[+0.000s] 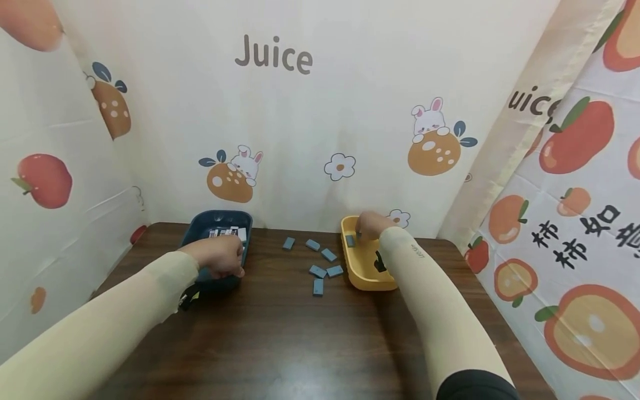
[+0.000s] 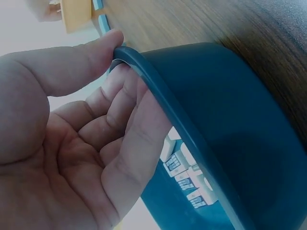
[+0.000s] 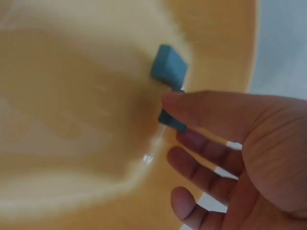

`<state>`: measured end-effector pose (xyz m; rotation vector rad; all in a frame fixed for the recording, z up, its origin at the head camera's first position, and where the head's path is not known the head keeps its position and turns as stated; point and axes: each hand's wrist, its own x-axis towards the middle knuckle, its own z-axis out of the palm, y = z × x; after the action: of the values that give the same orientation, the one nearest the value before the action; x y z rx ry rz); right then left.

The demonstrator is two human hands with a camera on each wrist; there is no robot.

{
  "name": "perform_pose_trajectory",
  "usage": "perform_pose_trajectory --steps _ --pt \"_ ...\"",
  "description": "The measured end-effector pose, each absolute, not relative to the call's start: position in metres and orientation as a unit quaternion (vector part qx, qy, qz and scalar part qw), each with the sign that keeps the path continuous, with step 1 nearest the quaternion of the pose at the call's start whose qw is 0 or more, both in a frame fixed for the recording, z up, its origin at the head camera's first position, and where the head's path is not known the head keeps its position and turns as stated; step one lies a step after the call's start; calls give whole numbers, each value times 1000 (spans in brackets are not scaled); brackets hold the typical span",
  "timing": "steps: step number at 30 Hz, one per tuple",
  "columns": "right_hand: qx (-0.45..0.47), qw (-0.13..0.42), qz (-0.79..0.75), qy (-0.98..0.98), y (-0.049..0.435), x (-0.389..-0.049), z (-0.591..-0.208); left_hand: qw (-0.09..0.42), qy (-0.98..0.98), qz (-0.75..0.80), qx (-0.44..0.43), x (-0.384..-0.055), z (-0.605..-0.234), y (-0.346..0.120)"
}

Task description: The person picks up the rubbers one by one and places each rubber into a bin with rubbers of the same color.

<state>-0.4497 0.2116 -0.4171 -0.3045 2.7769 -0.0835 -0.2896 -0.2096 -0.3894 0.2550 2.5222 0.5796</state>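
On the left, my left hand [image 1: 222, 256] grips the near right rim of a dark blue bin [image 1: 186, 239]. In the left wrist view the thumb lies over the rim and the other fingers curl inside it. Several white tiles [image 2: 187, 179] with dark print lie in this bin. Over on the right, my right hand [image 1: 372, 225] reaches into the far end of a yellow bin [image 1: 367, 284]. Its thumb and forefinger pinch a blue-grey tile [image 3: 165, 117], partly hidden by the thumb. A second blue-grey tile [image 3: 169, 66] sits right beside it in the bin.
Between the bins, several blue-grey tiles [image 1: 317, 271] lie scattered on the dark wooden table [image 1: 280, 333]. A printed curtain [image 1: 300, 122] hangs right behind the table's far edge, with more printed cloth [image 1: 565, 222] along both sides.
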Motion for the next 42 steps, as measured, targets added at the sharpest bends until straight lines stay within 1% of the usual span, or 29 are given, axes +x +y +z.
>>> perform_pose_trajectory --steps 7,22,27,33,37,40,42 --pt "-95 190 -37 976 220 -454 -423 282 930 215 94 -294 -389 -208" --pt "-127 189 -46 973 218 -455 -425 287 930 212 86 -294 -391 -208" --pt "-156 177 -47 971 217 -454 -427 283 931 212 86 -293 -391 -206" --pt "-144 163 -47 975 217 -451 -430 288 927 219 98 -297 -392 -206" --pt "-132 157 -46 978 210 -447 -422 295 923 224 102 -300 -392 -208" --pt "-129 132 -53 981 198 -439 -409 300 921 226 102 -302 -394 -212" --pt "-133 105 -56 984 187 -432 -400 302 920 228 101 -302 -395 -214"
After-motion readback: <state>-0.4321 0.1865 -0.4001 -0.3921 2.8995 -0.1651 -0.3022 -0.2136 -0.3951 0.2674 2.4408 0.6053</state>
